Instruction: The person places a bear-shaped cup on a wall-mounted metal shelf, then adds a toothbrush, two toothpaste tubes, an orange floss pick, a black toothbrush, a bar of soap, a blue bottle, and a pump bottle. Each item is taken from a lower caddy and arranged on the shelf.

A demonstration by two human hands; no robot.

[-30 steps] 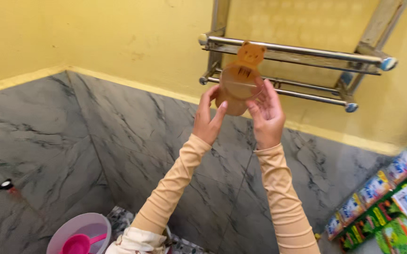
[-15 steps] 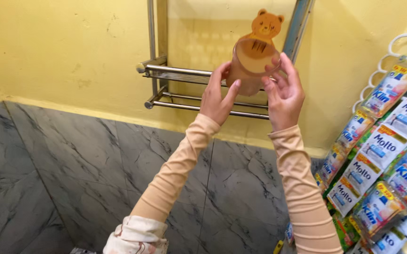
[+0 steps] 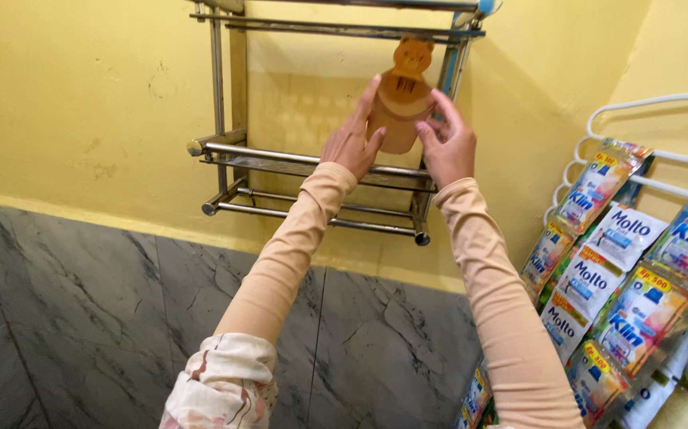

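Both my hands are raised in front of a steel wall rack. Between them is an orange plastic cup with a bear-shaped back piece on top. My left hand grips the cup's left side with the fingers pointing up. My right hand holds its right side with spread fingers. The cup hangs in the air just above the rack's lower shelf, close to the yellow wall. Its bottom edge is hidden behind my hands.
The rack has an upper rail near the frame's top. Strips of colourful sachets hang from a white wire hanger at right. Grey marble tiles cover the lower wall.
My view has tilted up and right. Both hands have carried the cup from in front of the lower bars to between the rack's two shelves, closer to the wall.
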